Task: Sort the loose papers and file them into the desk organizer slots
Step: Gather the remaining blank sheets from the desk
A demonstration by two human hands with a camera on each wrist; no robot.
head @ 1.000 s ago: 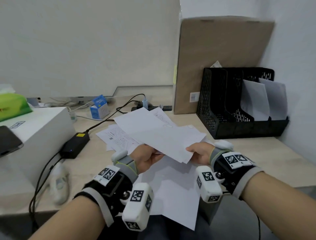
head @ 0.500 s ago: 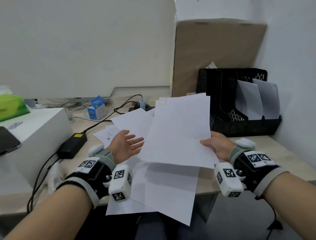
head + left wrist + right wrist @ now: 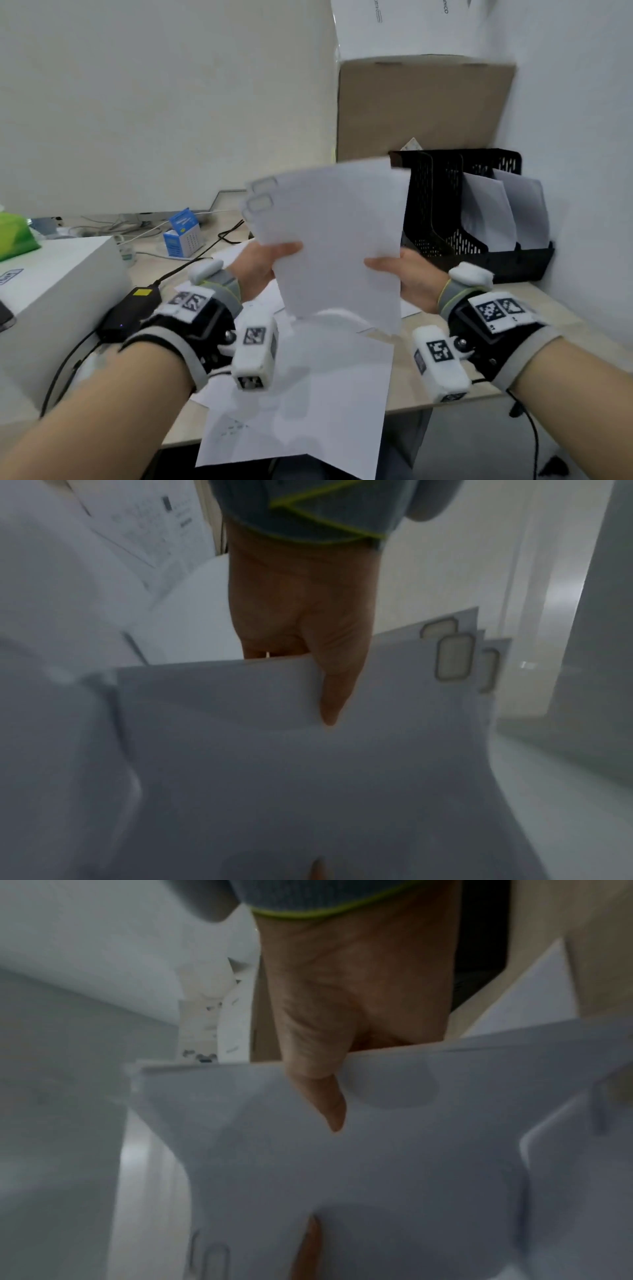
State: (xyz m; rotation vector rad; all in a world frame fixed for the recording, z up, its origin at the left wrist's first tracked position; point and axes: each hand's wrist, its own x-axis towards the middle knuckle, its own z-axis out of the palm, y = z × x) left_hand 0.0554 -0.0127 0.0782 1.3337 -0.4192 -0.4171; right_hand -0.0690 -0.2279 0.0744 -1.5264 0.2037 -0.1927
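Both hands hold a small stack of papers (image 3: 335,240) up above the desk (image 3: 534,301), in front of the black organizer (image 3: 479,219). The left hand (image 3: 263,263) pinches the stack's left edge, thumb on the front; the right hand (image 3: 404,274) pinches the right edge likewise. The sheets stand nearly upright, long axis running up, slightly tilted, top edge toward the organizer. More papers (image 3: 308,411) lie flat on the desk below.

Soft even daylight in the head view, edges bowed; both wrist views dim, grey, motion-blurred.
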